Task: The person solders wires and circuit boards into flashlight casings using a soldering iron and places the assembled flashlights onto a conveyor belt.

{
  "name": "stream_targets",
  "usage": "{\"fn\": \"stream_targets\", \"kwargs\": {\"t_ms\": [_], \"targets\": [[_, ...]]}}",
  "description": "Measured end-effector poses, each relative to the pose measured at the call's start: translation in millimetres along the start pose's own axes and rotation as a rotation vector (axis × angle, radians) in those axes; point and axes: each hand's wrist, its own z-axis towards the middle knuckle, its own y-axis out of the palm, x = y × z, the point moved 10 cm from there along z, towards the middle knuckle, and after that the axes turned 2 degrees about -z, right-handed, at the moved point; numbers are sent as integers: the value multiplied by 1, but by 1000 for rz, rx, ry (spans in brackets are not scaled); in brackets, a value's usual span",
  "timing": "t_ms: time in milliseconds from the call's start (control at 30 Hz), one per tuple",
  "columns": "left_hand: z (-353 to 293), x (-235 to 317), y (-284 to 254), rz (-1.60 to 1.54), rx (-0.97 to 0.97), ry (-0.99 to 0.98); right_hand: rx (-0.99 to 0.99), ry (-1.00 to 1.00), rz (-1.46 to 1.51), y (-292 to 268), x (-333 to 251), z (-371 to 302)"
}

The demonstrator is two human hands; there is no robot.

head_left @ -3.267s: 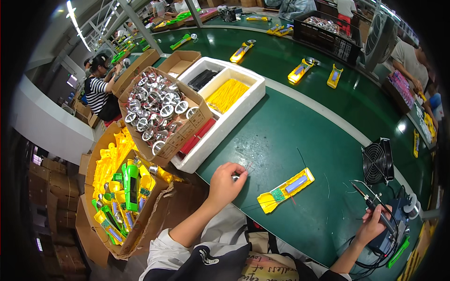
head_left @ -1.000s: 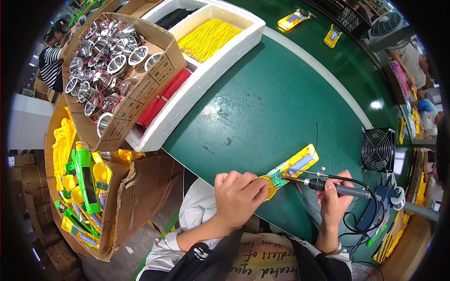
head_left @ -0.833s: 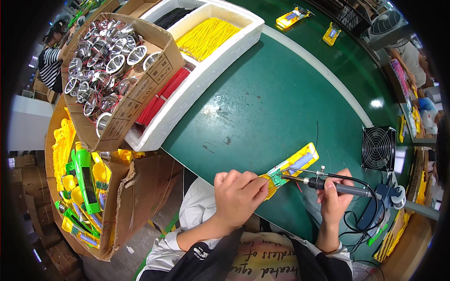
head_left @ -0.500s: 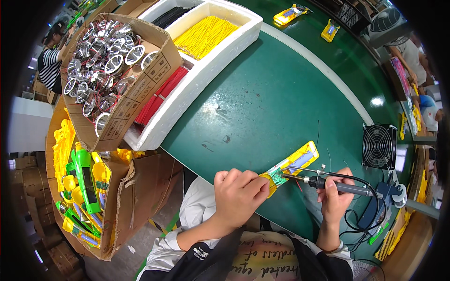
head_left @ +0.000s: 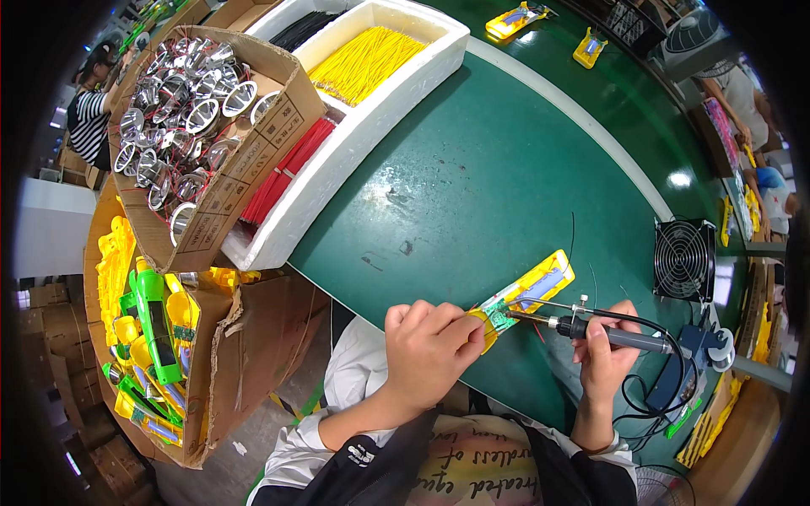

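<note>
My left hand (head_left: 432, 352) is closed on the near end of a yellow flashlight housing (head_left: 559, 268), which lies at a slant on the green table. Inside the housing are a small green circuit board (head_left: 498, 319) and a blue-violet battery cell (head_left: 544, 287). In my right hand (head_left: 606, 352) is a soldering iron (head_left: 620, 337) with a dark grey handle, a thin metal feed tube and a black cable. Its tip reaches the circuit board next to my left fingers; whether it touches is too small to tell. Thin wires stick out beside the housing.
On the left, a cardboard box of silvery reflectors (head_left: 291, 97) adjoins a white foam tray (head_left: 371, 110) of yellow, red and black wires. Below stands a carton (head_left: 253, 371) of yellow and green housings. A black fan (head_left: 683, 260) and blue soldering station (head_left: 682, 358) are at right. People work farther off.
My hands, the soldering iron and the housing stay almost in place. On the far green belt, the two yellow housings have shifted slightly left.
</note>
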Motion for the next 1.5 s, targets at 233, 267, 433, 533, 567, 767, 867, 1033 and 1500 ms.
{"fn": "stream_targets", "kwargs": {"t_ms": [233,267,433,533,567,767,867,1033,1500], "targets": [[1,1,0,-5,-11,3,59,-91,-7,-13,-17,-1],[1,1,0,-5,-12,6,62,-94,-4,-14,-17,-1],[2,3,1,-21,-61,-5,66,-84,23,-14,-13,0],[3,5,0,-11,-83,-19,52,-57,24,-13,-10,-1],[3,5,0,-10,-86,-14,53,-57,28,-13,-10,-1],[0,4,8,-16,-93,-10,85,-96,40,-24,-16,-3],[-4,0,9,-52,-74,-20,138,-147,57,-40,-24,-7],[-7,-4,5,-129,-35,-58,351,-193,70,-88,-27,-19],[-14,-20,-5,-207,-80,-211,494,-115,-42,-135,3,-37]]}}
